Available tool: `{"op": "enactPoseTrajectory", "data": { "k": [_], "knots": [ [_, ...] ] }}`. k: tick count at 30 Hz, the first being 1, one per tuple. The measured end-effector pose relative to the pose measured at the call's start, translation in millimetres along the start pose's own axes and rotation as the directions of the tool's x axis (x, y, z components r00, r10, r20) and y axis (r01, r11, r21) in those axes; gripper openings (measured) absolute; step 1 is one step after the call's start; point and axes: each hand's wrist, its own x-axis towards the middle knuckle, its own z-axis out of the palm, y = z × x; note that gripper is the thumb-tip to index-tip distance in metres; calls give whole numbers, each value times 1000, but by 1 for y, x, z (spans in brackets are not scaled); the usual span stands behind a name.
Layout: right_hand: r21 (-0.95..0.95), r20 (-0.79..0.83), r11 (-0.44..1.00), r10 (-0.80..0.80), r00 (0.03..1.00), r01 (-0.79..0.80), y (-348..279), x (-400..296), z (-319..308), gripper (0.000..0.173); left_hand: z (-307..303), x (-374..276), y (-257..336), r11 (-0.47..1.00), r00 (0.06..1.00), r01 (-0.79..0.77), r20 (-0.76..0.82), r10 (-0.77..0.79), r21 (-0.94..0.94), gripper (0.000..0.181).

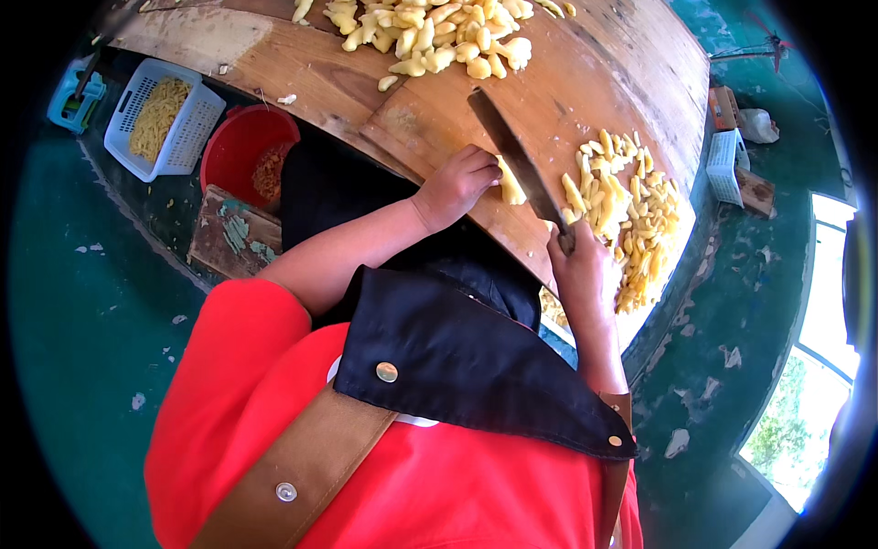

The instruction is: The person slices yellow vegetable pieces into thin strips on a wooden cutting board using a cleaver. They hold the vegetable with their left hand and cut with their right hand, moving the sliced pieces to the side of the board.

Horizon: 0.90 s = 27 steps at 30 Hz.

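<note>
My left hand (461, 187) grips one end of a peeled piece of ginger root (511, 182) near the front edge of the wooden table (439, 123). In my right hand (584, 264) is the handle of a knife with a long, broad blade (511, 147). The blade lies just right of the ginger piece and points away from me; whether it touches the piece I cannot tell. Beside the knife, on the right, spreads a pile of smaller cut ginger pieces (645, 240). Farther back sits a heap of whole peeled ginger roots (439, 34).
Left of the table stand a white plastic basket of shredded yellowish pieces (161, 117), a red bucket (230, 147) with scraps inside, and a worn wooden board or stool (236, 233). Another white basket (726, 168) and a cardboard box (724, 108) are on the floor at right.
</note>
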Motion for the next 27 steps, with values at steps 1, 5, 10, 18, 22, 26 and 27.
{"op": "enactPoseTrajectory", "data": {
  "k": [1,5,10,18,22,26,27],
  "knots": [
    [-35,18,999,-5,1000,6,-4,1,2,31,0,-1,1,1000,1000,9,9,-9,-8,18],
    [-68,46,997,34,998,-31,-6,15,23,34,-3,1,4,999,999,20,28,-19,-32,18],
    [45,-2,995,92,996,-92,-7,-2,7,33,-2,-6,1,1000,1000,0,-22,-1,-22,19],
    [-45,81,997,61,995,-58,-17,8,6,35,-4,-4,0,1000,1000,3,4,-3,-14,17],
    [68,37,992,104,994,-106,-3,17,26,37,-4,-3,5,999,1000,20,-2,-20,-29,16],
    [188,-112,972,164,980,-141,7,-2,29,37,-11,-3,5,988,994,93,-45,-99,-122,15],
    [191,-56,961,212,976,-198,1,-6,17,35,-19,-3,2,983,980,158,-105,-168,-95,15]
  ]
}}
